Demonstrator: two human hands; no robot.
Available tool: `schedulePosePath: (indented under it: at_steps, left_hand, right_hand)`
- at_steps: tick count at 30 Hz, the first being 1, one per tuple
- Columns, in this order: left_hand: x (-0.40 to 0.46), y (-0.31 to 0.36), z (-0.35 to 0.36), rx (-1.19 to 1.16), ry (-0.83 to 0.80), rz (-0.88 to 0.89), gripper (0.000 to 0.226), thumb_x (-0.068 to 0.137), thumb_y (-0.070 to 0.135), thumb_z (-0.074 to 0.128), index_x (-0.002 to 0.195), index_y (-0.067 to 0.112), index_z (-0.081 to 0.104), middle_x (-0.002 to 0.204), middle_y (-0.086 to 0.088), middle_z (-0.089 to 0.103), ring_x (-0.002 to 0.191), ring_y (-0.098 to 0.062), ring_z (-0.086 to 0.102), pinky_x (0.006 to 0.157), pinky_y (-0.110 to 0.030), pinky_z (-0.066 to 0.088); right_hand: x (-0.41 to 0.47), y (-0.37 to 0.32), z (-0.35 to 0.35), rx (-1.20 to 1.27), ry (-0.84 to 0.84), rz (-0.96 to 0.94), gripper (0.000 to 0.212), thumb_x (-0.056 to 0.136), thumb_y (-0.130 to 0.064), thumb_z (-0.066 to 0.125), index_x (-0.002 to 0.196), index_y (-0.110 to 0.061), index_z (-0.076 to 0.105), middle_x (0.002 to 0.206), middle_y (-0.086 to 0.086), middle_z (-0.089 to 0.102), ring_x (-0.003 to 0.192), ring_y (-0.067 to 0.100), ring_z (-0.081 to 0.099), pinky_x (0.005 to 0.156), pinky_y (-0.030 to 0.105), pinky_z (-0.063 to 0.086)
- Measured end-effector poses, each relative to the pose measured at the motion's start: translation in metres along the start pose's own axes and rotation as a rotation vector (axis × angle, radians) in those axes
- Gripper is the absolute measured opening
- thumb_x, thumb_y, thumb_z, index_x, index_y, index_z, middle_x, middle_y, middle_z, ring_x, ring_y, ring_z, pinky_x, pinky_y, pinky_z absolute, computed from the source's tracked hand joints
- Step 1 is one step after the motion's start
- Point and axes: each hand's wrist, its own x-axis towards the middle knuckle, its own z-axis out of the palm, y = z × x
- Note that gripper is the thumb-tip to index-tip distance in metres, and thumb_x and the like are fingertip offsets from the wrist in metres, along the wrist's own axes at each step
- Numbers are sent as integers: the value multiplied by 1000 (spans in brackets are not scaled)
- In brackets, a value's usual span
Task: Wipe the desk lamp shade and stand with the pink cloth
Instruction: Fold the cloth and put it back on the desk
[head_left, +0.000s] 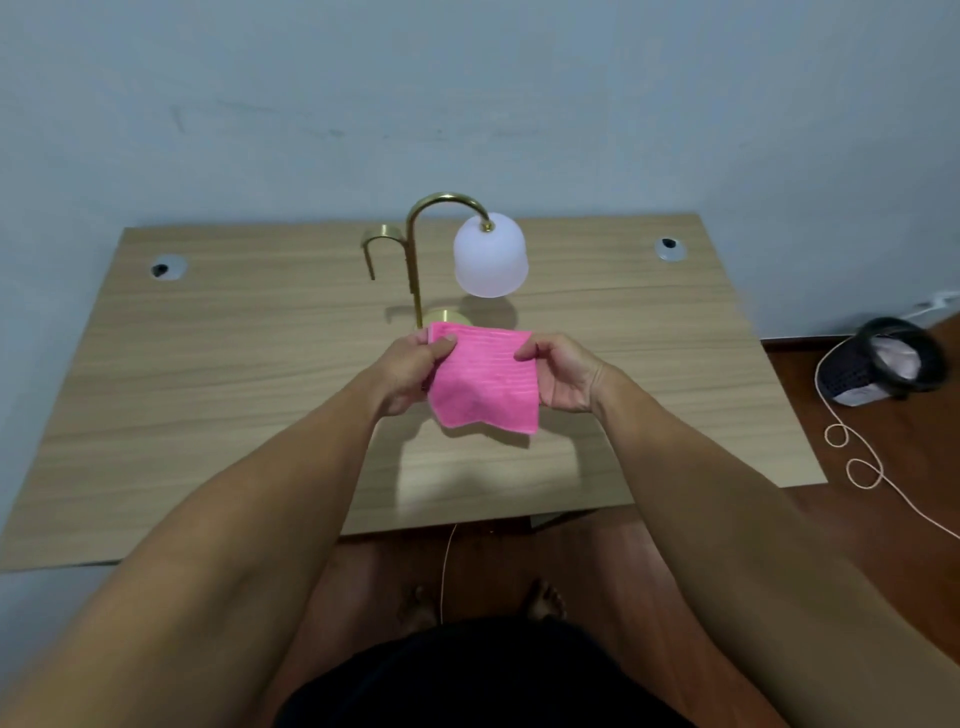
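Both hands hold the pink cloth (485, 382) up in the air, just in front of the lamp. The left hand (413, 371) pinches the cloth's top left corner. The right hand (561, 371) pinches its top right edge. The cloth hangs down between them, above the wooden desk (234, 364). The lamp's gold stand (414, 270) rises from a round base behind the cloth. Its white shade (491, 257) hangs from the curved top, behind the cloth and a bit to the right. The cloth does not touch the lamp.

Pink cloth (485, 382) before white-shaded lamp (490, 255)
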Motion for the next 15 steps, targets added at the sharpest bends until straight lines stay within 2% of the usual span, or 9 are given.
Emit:
schedulePosePath:
  at_steps: [3,6,10,12,14,15]
  left_hand:
    - [7,0,36,8,24,-2,29,106,31,53,126,15,66,108,-11,72,85,-23,71,68,-36,62]
    - [18,-3,76,27,64,11,35,108,34,47,133,13,60,101,-7,70,72,-16,71,55,-29,58]
    - [34,-11,127,12,68,-9,37,108,37,45,131,12,58,97,-6,69,69,-18,73,53,-30,60]
    - [43,-17,147,-18,21,-48,38,105,32,54,131,4,58,109,-14,71,86,-26,76,67,-39,65]
    - [52,-25,166,-19,0,-101,41,101,20,63,131,-7,57,124,-24,68,107,-37,72,89,-51,62]
    - [55,-30,175,-17,18,-122,40,100,14,64,130,-10,57,128,-27,67,112,-39,70,95,-55,59]
  right_hand:
    - [-13,-9,-34,-157,90,31,16,106,-9,41,110,-8,57,84,9,75,77,24,77,87,47,61]
    - [-26,-16,-70,-278,129,11,24,112,-20,43,130,-17,59,95,8,75,88,26,75,96,59,57]
    - [-37,-23,-113,-293,158,-44,31,114,-22,43,142,-22,55,106,7,74,93,25,74,81,50,63]
    - [-38,-24,-134,-254,166,-73,32,114,-20,42,144,-22,53,111,8,73,94,25,73,77,45,66]
    - [-38,-24,-156,-252,186,-101,33,114,-20,42,145,-23,51,116,8,71,96,26,73,75,45,67]
    - [-37,-23,-167,-264,202,-111,33,114,-20,41,146,-23,51,119,8,70,97,27,73,75,46,67]
